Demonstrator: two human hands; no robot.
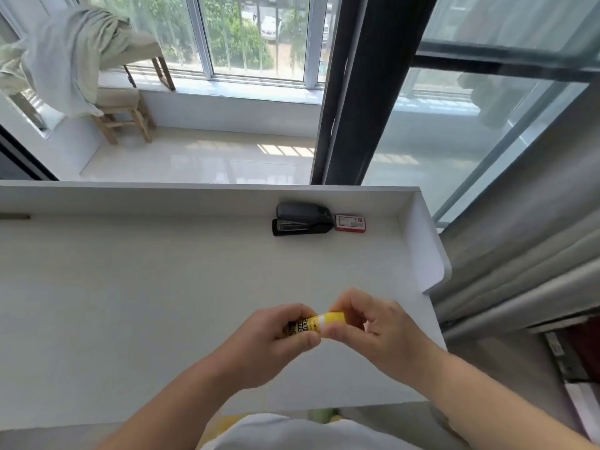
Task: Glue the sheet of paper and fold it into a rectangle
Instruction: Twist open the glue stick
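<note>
The glue stick (313, 324) is held level above the near right part of the white surface (130, 303), lying roughly left to right between both hands. The left hand (276, 342) is closed around its printed yellow-and-black barrel, thumb underneath and fingers curled over the top. The right hand (373, 326) pinches the plain yellow cap end between thumb and forefinger, the other fingers loosely bent; a pale band shows where cap and barrel meet, and whether the cap is seated or partly off cannot be told. No sheet of paper can be made out on the white surface; if one lies there, it does not stand apart from it. To the left of the hands the surface runs wide and bare up to a raised back wall. Against that wall, well beyond the hands, a black stapler (303, 219) lies just beside a small red box of staples (351, 222). A raised side wall (425, 241) closes the right edge and ends in a rounded corner short of the front, near the right hand. The near edge runs just under the forearms. Past the right edge hang grey curtains (519, 271); behind the back wall are a tiled floor, a wooden stool (125, 115) draped with cloth and windows.
</note>
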